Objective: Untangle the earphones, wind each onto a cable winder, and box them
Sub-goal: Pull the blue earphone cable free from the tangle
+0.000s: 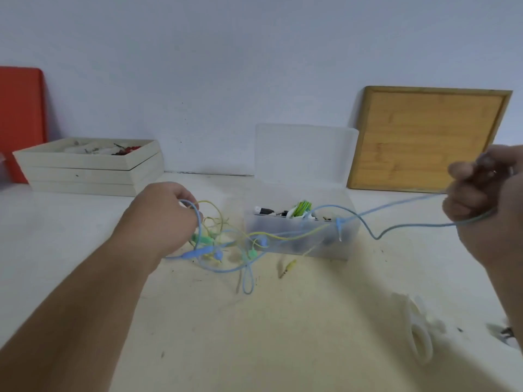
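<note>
A tangle of blue, yellow and green earphone cables point(223, 247) lies on the table in front of a clear plastic box point(300, 236) whose lid stands open. My left hand point(161, 219) grips the tangle at its left side, fingers curled round the cables. My right hand point(486, 199) is raised at the far right and pinches the blue earphone cable point(396, 206), which stretches taut from the tangle across the box. A yellow jack plug point(287, 267) rests on the table. The box holds wound earphones, one green point(301, 208). A white cable winder point(421, 335) lies at lower right, blurred.
A stack of white trays point(85, 171) with small items stands at the back left, a red board point(19, 120) behind it. A wooden board point(424, 140) leans on the wall at the back right. A dark small object point(506, 332) sits at the right edge.
</note>
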Demonstrator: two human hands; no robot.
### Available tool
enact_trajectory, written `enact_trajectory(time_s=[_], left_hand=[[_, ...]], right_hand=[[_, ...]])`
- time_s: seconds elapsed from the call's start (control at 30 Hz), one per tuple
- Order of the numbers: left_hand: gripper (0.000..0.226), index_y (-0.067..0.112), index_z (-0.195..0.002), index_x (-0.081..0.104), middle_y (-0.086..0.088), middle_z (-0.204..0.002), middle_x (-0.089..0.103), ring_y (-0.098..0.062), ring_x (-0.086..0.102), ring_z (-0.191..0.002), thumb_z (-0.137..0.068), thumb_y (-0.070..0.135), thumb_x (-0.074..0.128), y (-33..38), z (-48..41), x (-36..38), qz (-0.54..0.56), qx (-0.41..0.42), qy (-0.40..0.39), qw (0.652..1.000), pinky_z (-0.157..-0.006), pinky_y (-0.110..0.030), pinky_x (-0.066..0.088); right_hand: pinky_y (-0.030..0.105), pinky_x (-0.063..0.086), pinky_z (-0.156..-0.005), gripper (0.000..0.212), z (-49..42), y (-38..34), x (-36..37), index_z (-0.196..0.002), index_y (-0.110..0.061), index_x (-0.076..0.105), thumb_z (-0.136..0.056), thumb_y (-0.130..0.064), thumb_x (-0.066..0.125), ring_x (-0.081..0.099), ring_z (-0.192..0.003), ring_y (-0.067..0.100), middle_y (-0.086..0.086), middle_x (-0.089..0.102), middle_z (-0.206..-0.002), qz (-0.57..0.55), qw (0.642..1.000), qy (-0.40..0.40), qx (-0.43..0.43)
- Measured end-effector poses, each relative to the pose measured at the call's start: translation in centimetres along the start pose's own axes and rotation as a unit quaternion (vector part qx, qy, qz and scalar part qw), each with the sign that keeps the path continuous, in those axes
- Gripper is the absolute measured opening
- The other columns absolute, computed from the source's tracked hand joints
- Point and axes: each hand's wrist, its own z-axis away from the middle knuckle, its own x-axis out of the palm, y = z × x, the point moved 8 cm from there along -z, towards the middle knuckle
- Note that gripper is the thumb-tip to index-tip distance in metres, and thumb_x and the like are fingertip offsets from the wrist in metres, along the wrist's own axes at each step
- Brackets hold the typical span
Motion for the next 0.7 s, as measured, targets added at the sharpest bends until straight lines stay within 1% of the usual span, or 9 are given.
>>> enact_trajectory(time_s=[0.07,0.17,0.23,0.3,0.37,0.43,0.57,0.63,0.7], left_hand=[[0.020,0.014,-0.063,0.067,-0.006,-0.061,0.061,-0.027,0.050,-0.058,-0.080,0.004,0.062,-0.1,-0.2,-0.4,-0.021,0.010,0.016,1.000,-0.055,-0.028,0.036],[0.019,0.011,-0.064,0.066,-0.010,-0.063,0.063,-0.033,0.059,-0.067,-0.080,0.004,0.058,0.2,-0.3,-0.4,-0.085,0.034,0.028,0.995,-0.054,-0.028,0.038],[0.017,0.018,-0.068,0.066,-0.001,-0.069,0.061,-0.025,0.059,-0.067,-0.078,0.005,0.066,1.1,0.1,0.0,-0.061,0.061,0.008,0.996,-0.055,-0.027,0.039],[0.020,0.023,-0.076,0.067,0.005,-0.072,0.052,-0.013,0.048,-0.056,-0.074,0.005,0.075,3.0,1.3,0.8,0.018,0.112,-0.045,0.992,-0.051,-0.023,0.038],[0.018,0.024,-0.079,0.069,0.005,-0.074,0.049,-0.008,0.040,-0.050,-0.074,0.010,0.078,5.3,3.0,1.6,0.092,0.184,-0.108,0.973,-0.048,-0.016,0.033],[0.009,0.021,-0.076,0.072,0.001,-0.068,0.054,-0.009,0.042,-0.051,-0.080,0.024,0.079,7.0,4.6,2.7,0.126,0.229,-0.172,0.950,-0.052,-0.019,0.036],[0.028,0.018,-0.067,0.069,0.006,-0.051,0.050,-0.009,0.041,-0.048,-0.081,0.042,0.076,6.6,5.0,4.8,0.057,0.229,-0.209,0.949,-0.051,-0.024,0.036],[0.025,0.020,-0.068,0.069,0.007,-0.050,0.050,-0.010,0.041,-0.046,-0.077,0.040,0.081,5.5,4.4,5.1,0.018,0.197,-0.211,0.957,-0.051,-0.023,0.036],[0.020,0.023,-0.068,0.069,0.008,-0.047,0.049,-0.010,0.040,-0.044,-0.073,0.035,0.084,4.6,3.9,4.9,-0.001,0.171,-0.202,0.964,-0.049,-0.024,0.037]], right_hand=[[0.014,0.042,-0.046,0.022,-0.2,0.4,-0.8,-0.051,-0.023,0.049,-0.053,-0.020,0.071,0.057,-0.044,0.010,-0.003,0.064,-0.058,-0.166,0.984,0.059,0.019],[0.020,0.053,-0.052,0.034,0.4,0.2,1.0,-0.058,-0.019,0.044,-0.092,-0.013,0.044,0.072,-0.061,0.018,0.003,0.071,-0.065,-0.181,0.978,0.089,0.060],[0.025,0.056,-0.053,0.036,1.0,0.3,3.1,-0.051,-0.017,0.046,-0.087,-0.011,0.046,0.074,-0.064,0.025,0.009,0.073,-0.070,-0.138,0.986,0.026,0.095],[0.034,0.061,-0.054,0.024,2.3,0.9,5.7,-0.055,-0.013,0.050,-0.079,-0.011,0.051,0.074,-0.068,0.035,0.020,0.073,-0.076,-0.070,0.985,-0.082,0.138],[0.044,0.063,-0.066,0.025,3.7,2.0,7.8,-0.070,-0.007,0.049,-0.094,-0.007,0.041,0.073,-0.078,0.044,0.029,0.072,-0.087,-0.004,0.975,-0.148,0.163],[0.050,0.059,-0.079,0.030,4.4,2.9,9.2,-0.073,-0.004,0.049,-0.099,-0.004,0.033,0.071,-0.089,0.048,0.033,0.071,-0.096,-0.024,0.969,-0.179,0.168],[0.046,0.059,-0.086,0.018,4.6,1.7,11.1,-0.070,-0.008,0.050,-0.084,-0.011,0.039,0.071,-0.099,0.043,0.030,0.071,-0.104,-0.179,0.952,-0.205,0.140],[0.042,0.061,-0.079,0.022,4.1,0.2,10.4,-0.056,-0.011,0.053,-0.073,-0.017,0.041,0.073,-0.099,0.037,0.023,0.074,-0.100,-0.265,0.940,-0.182,0.115],[0.035,0.061,-0.064,0.022,3.4,-0.8,8.5,-0.046,-0.015,0.051,-0.067,-0.022,0.046,0.076,-0.081,0.026,0.012,0.075,-0.080,-0.254,0.951,-0.154,0.088]])
